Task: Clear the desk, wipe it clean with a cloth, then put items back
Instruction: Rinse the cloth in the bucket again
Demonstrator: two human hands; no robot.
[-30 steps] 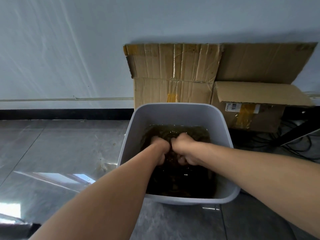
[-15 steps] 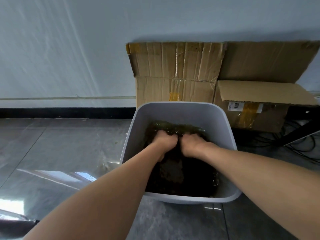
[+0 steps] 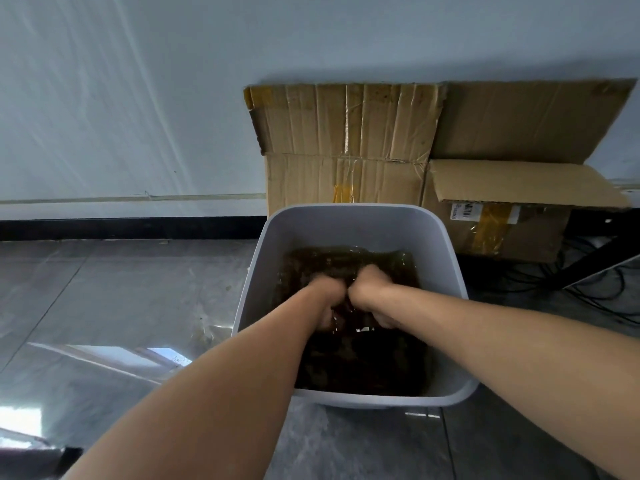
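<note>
Grips a dark, sodden cloth (image 3: 341, 263) in both fists, left hand (image 3: 325, 297) and right hand (image 3: 373, 293) clenched on it knuckle to knuckle, almost touching, fingers curled under and partly sunk; cannot tell the amount of fabric in each palm. Holds the bunch at the surface of murky brown water (image 3: 363, 368), about midway between the side walls of a pale plastic tub (image 3: 346, 223) and somewhat nearer its far wall than its near rim, with the rest of the cloth seemingly spread dark under the water toward the far corners. Looks like the rinsing step ahead of the wipe: scrubbing or wringing, no desk in sight, so probably no further than the middle of the task. Calls next for lifting the bundle clear of the water, twisting the fists in opposite directions low over the tub to keep the drip inside, then carrying it off damp rather than streaming. Risks a splash over the near rim onto the glossy grey floor (image 3: 121, 306) if wrung too high. Reaches in with both bare forearms stretched forward and down, converging over the near rim from left and right, wrists bent slightly downward, backs of the hands up. Beyond the tub's far wall, cardboard boxes (image 3: 346, 133) against a pale wall (image 3: 138, 81); off its far right corner, dark cables (image 3: 606, 289) on the floor.
</note>
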